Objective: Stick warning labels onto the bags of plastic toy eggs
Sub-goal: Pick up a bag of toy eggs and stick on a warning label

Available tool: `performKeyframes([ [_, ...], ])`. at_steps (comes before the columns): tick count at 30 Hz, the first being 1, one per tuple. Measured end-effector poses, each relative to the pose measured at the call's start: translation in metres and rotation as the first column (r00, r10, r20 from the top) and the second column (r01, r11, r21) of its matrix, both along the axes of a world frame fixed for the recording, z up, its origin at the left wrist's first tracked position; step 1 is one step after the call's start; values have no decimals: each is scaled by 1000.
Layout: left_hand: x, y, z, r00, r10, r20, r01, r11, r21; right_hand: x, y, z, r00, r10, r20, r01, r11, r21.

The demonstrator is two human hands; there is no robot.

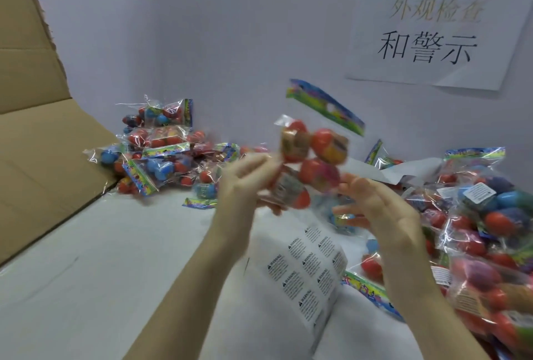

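Note:
A clear bag of red and orange toy eggs is held up above the table, its colourful header card pointing up and right. The bag is blurred by motion. My left hand grips the bag's lower left side with curled fingers. My right hand is at the bag's lower right, fingers loosely spread and touching it. A sheet of warning labels lies on the table under my forearms.
A pile of egg bags sits at the back left beside an open cardboard box flap. More bags, some with white labels, are heaped on the right. A paper sign hangs on the wall.

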State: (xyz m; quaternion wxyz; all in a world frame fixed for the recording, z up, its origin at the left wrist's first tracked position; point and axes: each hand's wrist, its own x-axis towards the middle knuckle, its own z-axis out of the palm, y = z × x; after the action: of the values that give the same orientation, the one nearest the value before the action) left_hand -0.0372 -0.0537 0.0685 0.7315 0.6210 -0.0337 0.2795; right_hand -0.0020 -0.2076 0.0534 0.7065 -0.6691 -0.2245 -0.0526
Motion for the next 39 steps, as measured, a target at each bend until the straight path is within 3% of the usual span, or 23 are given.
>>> performKeyframes([
  [3, 3, -25, -12, 985, -172, -30, 173, 984, 50, 0, -2, 3, 990, 110, -93, -99, 988, 121],
  [6, 3, -31, -23, 983, -182, -33, 184, 975, 122, 2, -7, 4, 973, 188, -134, -162, 969, 187],
  [10, -4, -35, -26, 992, -128, -26, 130, 963, 236, 1, -8, 4, 955, 246, -166, -227, 966, 123],
  [16, -9, -30, -21, 984, -168, -67, 172, 983, 67, 2, -1, 4, 953, 229, -198, -210, 971, 112],
  [20, -8, -31, -26, 985, -139, -103, 149, 984, 93, -3, 1, 1, 964, 158, -214, -113, 971, 208],
  [24, -9, -32, -30, 952, -245, -183, 267, 958, 106, -2, 0, 3, 978, 54, -201, -16, 982, 186],
  [27, -10, -30, -29, 949, -204, -239, 261, 935, 240, -1, -2, 5, 980, 71, -186, -20, 964, 267],
  [30, -9, -28, -27, 966, -180, -186, 213, 961, 175, 0, -6, 6, 972, 166, -166, -116, 955, 273],
  [35, -11, -29, -23, 990, -125, -59, 130, 987, 95, 0, -5, 5, 948, 230, -218, -231, 973, 24],
  [39, -10, -27, -26, 983, -168, -76, 171, 985, 33, 0, -5, 7, 937, 222, -270, -187, 971, 148],
])
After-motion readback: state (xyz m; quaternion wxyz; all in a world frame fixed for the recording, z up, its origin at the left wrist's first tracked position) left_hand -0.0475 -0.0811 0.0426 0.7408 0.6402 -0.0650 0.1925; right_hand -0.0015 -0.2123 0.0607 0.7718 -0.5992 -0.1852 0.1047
